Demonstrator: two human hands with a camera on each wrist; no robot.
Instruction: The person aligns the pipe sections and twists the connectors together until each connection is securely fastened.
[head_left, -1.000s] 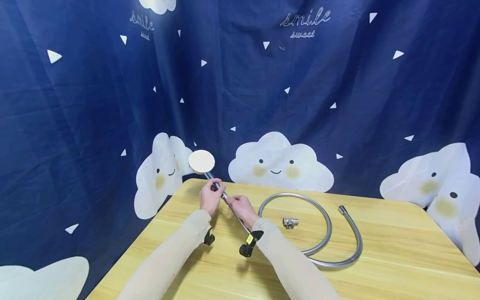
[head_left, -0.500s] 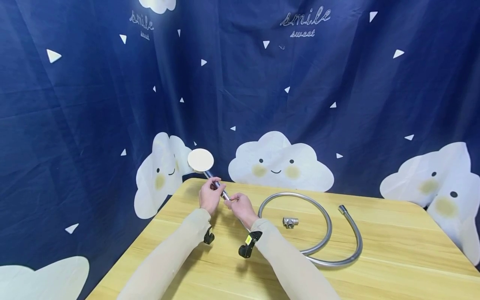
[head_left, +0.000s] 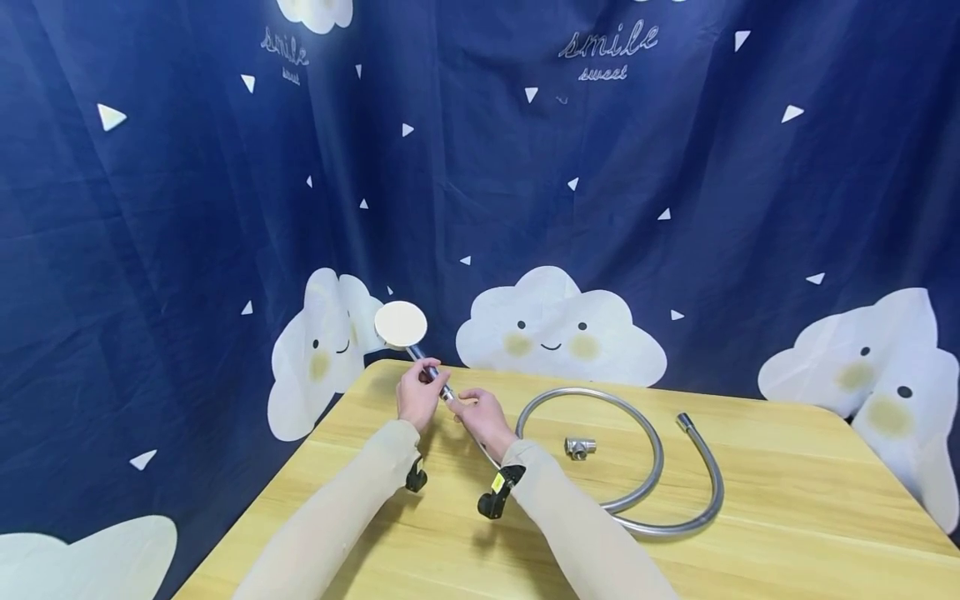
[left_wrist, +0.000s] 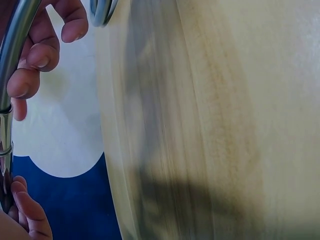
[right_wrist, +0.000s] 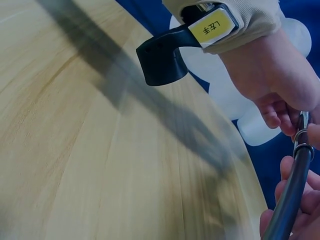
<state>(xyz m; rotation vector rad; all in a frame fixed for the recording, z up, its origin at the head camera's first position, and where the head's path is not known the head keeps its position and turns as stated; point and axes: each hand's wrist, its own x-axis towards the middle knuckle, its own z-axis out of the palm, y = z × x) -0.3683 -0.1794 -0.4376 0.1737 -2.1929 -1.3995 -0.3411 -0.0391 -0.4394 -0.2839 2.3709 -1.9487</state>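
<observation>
In the head view, a hand shower with a round pale face point(head_left: 401, 324) is held up over the table's far left corner. My left hand point(head_left: 417, 397) grips its chrome handle, thumb and fingers round it. Just below, my right hand point(head_left: 483, 417) holds the end of a grey shower hose point(head_left: 654, 450) at the foot of the handle. The left wrist view has the hose's shiny end collar point(left_wrist: 6, 130) in line with the handle, between both hands. Curled fingers point(right_wrist: 300, 205) of my right hand lie behind the hose in the right wrist view. The thread inside the joint is hidden.
The hose loops across the wooden table point(head_left: 787, 492), its free end with a metal nut point(head_left: 684, 421) pointing away. A small metal tee fitting point(head_left: 580, 448) lies inside the loop. A blue curtain point(head_left: 480, 167) with clouds hangs behind and at the left.
My right thumb and fingers have shifted slightly at the joint, closer to the handle. The left hand and hand shower have hardly moved; the hose loop and fitting lie where they were.
</observation>
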